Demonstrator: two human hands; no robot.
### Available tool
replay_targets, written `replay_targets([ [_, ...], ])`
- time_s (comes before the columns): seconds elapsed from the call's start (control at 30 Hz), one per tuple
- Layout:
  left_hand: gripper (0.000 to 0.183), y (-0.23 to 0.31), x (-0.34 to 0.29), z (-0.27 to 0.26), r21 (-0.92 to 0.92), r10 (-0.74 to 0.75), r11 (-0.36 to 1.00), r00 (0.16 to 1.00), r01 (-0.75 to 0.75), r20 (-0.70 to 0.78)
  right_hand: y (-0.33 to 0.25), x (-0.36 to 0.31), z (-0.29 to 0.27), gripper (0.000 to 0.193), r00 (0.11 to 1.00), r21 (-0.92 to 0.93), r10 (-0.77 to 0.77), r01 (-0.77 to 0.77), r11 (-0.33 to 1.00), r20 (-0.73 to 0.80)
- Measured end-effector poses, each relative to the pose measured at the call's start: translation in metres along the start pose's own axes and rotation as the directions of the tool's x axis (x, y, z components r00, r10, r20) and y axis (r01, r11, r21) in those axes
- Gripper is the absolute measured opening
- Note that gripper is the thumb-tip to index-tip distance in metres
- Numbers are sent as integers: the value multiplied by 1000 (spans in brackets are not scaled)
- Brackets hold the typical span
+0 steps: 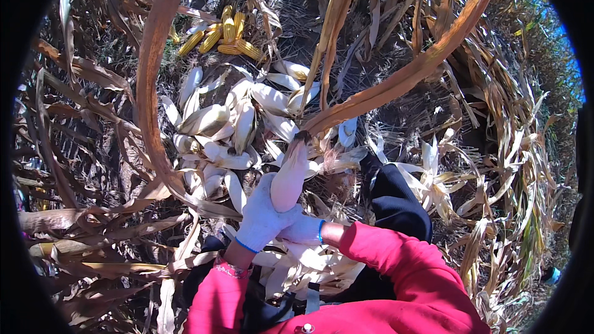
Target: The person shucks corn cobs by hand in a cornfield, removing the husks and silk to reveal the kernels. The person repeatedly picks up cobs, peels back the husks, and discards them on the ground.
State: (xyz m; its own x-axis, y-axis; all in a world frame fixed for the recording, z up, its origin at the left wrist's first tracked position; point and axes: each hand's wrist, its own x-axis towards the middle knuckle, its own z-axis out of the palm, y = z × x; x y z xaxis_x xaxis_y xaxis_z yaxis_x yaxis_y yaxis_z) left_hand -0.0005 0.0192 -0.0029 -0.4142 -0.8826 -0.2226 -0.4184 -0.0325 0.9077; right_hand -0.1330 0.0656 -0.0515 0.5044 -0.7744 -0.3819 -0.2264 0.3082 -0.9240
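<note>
An ear of corn (289, 179) in its pale husk tilts up and away from me, its dark tip at the far end. Around its lower part is my left hand (260, 215), in a white glove with a blue cuff, closed on the ear. My right hand (301, 229), gloved the same way, meets the left at the ear's bottom end; its fingers are hidden there. Just beyond my hands lies a loose heap of husked-over ears (213, 120) and pale husks. Several bare yellow corn cobs (229, 34) are piled farther off.
A long brown dry leaf (408, 80) arches across the view close to me, and another bent leaf (148, 80) curves down on the left. Dry stalks (68, 216) lie along the left. Torn husks (436, 179) spread at the right, beside my dark trouser leg (399, 201).
</note>
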Motion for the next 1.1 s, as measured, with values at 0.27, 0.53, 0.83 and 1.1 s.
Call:
replay_targets([
  [0.27,68,10,-12,-12,291,48,950,972,-115,228,39,-11,20,45,973,-240,-227,230,943,41],
  [0.53,69,-6,4,-51,-111,-151,985,974,133,-168,77,-13,4,39,970,-857,229,-51,512,79],
  [0.83,44,-20,-2,-61,-462,-139,887,947,-11,-289,37,5,-27,61,996,-675,22,45,736,91],
  [1.1,73,-23,-6,-27,-170,-157,977,974,129,-164,-85,26,-66,39,900,256,-102,226,940,-423],
])
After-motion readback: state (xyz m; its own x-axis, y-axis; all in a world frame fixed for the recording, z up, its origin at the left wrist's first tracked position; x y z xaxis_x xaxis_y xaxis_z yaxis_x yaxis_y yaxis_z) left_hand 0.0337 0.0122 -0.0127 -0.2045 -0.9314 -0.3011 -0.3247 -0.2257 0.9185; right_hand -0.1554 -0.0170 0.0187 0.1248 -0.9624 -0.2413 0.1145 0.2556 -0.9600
